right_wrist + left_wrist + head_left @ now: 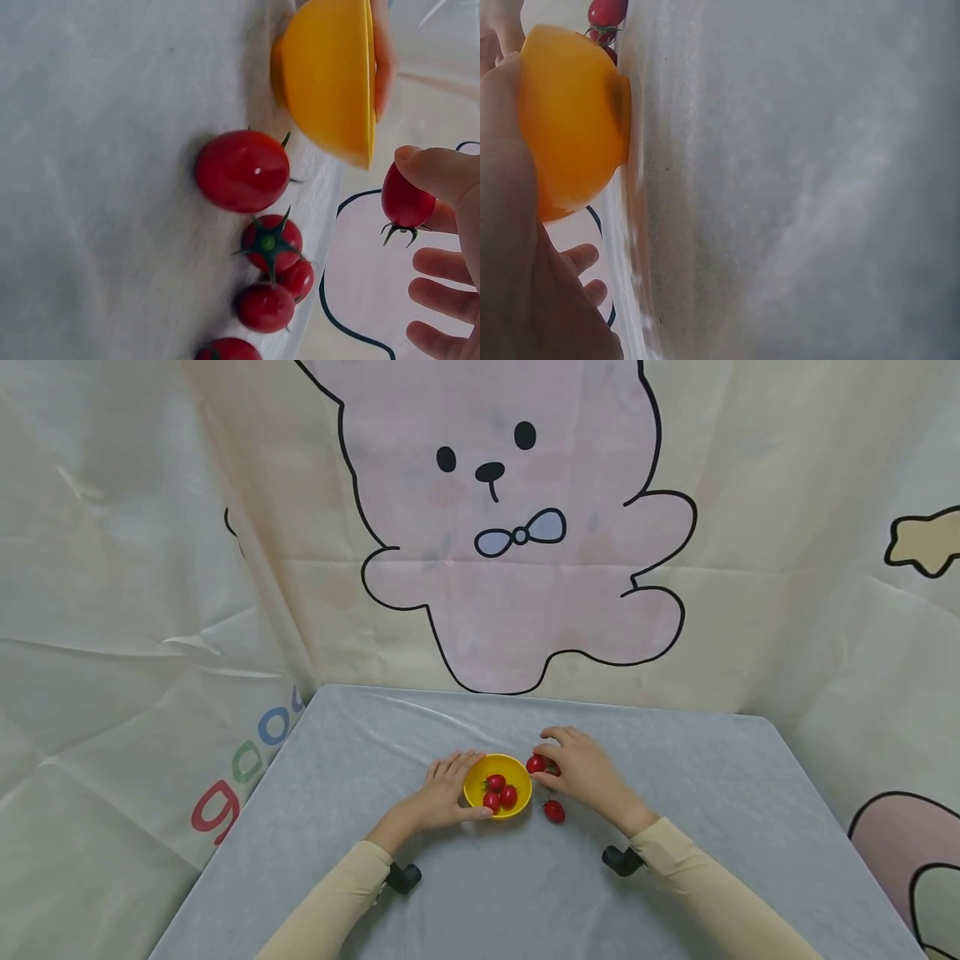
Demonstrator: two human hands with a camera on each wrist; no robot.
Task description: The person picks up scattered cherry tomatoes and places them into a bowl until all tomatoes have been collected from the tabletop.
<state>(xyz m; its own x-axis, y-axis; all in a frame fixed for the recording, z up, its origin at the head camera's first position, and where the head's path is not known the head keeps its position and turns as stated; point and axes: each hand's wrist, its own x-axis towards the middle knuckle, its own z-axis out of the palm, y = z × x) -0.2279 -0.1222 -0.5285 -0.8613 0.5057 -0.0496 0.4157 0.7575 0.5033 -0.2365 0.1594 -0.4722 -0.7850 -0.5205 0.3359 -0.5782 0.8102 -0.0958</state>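
A yellow bowl (522, 806) stands on the cloth, and cherry tomatoes (507, 797) lie inside it. My left hand (444, 793) holds the bowl's left side, its thumb at the near rim and fingers along the far rim; the left wrist view shows the bowl's outer wall (577, 127) against the hand. Just right of the bowl, my right hand (585, 770) pinches one cherry tomato (407, 199) between thumb and finger, raised off the cloth. The other fingers are spread apart. Below it lie several more tomatoes with green stems (271, 244); a nearer one (554, 811) sits apart.
A grey cloth (510, 893) covers the table, wrinkled towards the back left. Printed fabric (780, 635) hangs behind the table and at both sides. Dark wrist devices (622, 861) are strapped at both sleeves.
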